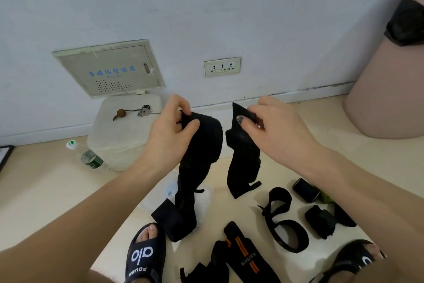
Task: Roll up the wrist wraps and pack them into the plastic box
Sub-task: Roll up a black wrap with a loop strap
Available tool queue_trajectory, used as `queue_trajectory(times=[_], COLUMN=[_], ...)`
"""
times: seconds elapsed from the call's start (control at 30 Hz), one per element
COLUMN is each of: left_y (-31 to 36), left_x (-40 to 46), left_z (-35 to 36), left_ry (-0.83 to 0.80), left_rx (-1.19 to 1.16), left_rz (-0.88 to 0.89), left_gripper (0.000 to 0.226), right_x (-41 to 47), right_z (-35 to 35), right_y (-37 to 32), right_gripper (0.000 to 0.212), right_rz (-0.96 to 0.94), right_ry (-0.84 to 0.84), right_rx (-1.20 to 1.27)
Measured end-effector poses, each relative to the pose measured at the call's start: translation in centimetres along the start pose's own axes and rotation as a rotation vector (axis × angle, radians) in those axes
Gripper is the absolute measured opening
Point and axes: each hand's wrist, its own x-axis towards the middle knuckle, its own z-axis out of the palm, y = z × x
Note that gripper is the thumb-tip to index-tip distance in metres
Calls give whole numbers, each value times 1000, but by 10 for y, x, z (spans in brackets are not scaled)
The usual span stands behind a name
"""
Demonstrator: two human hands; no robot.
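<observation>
My left hand (171,131) pinches the top end of a long black wrist wrap (197,163) that hangs down to the floor. Level with it and a short way off, my right hand (273,122) grips the top of a second black wrist wrap (243,161), which dangles just above the floor. A clear plastic box (206,200) lies on the floor behind the left wrap, mostly hidden by it. Several more black wraps lie below: an orange-striped wrap (247,253), a looped strap (282,220) and rolled wraps (305,189).
A white foam block (121,136) with keys (143,110) on top stands by the wall at the left, and a plastic bottle (88,156) lies beside it. At the right is a pink bin (387,90). My feet wear black slides (144,255).
</observation>
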Motion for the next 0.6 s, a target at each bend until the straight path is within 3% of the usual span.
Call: queue_trajectory(times=[0.17, 0.3, 0.43, 0.6], left_y=[0, 3, 7, 11], left_x=[0, -2, -8, -11], left_z=[5, 9, 13, 18], left_ry=[-98, -160, -242, -254], left_rx=[97, 89, 94, 76], left_rz=[11, 12, 74, 122], left_gripper=[40, 23, 58, 55], right_x=[-2, -1, 2, 5], right_z=[5, 5, 6, 14], right_y=[-3, -9, -15, -15], right_gripper=[33, 23, 19, 18], right_rz=[130, 259, 346, 362], right_ry=[17, -6, -123, -168], right_rx=[335, 605, 835, 978])
